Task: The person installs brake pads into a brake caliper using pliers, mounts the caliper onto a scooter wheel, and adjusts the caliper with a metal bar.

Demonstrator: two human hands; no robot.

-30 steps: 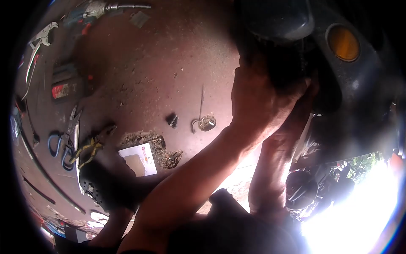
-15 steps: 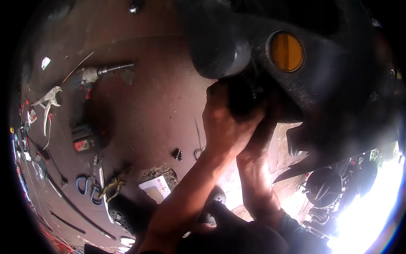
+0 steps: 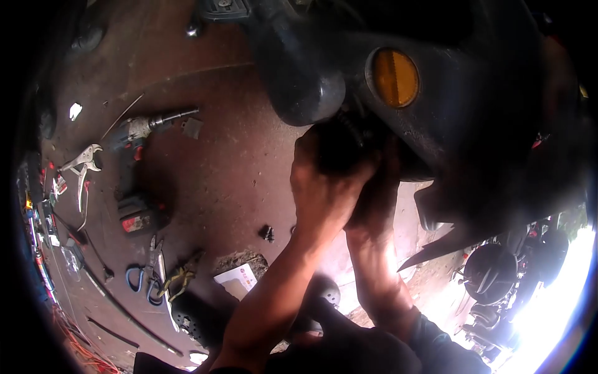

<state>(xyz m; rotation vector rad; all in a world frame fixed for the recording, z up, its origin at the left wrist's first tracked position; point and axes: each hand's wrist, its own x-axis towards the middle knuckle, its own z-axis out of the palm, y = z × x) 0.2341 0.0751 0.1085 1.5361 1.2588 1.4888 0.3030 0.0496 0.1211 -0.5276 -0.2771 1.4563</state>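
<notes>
My left hand [image 3: 330, 187] reaches up under a dark vehicle body [image 3: 461, 93], its fingers curled around a black part [image 3: 342, 143] lost in deep shadow. Pressed close beside it, my right hand [image 3: 377, 193] is mostly dark, and its fingers are hidden behind the left hand and the shadow. A coiled or ribbed piece shows faintly above the hands. Over them sit a rounded dark cylinder [image 3: 311, 96] and a round orange reflector [image 3: 395, 78] on the body.
On the reddish floor at left lie a power drill [image 3: 140, 131], locking pliers [image 3: 86, 163], blue-handled scissors [image 3: 146, 274] and a thin dark hose [image 3: 118, 305]. Nearer are a small black part [image 3: 268, 233] and white paper [image 3: 237, 278]. Motorcycle parts [image 3: 492, 274] stand in bright light at right.
The view has shifted, so the floor tools appear slightly lower and further right, while the reflector and cylinder appear further left. Both hands keep their place under the body.
</notes>
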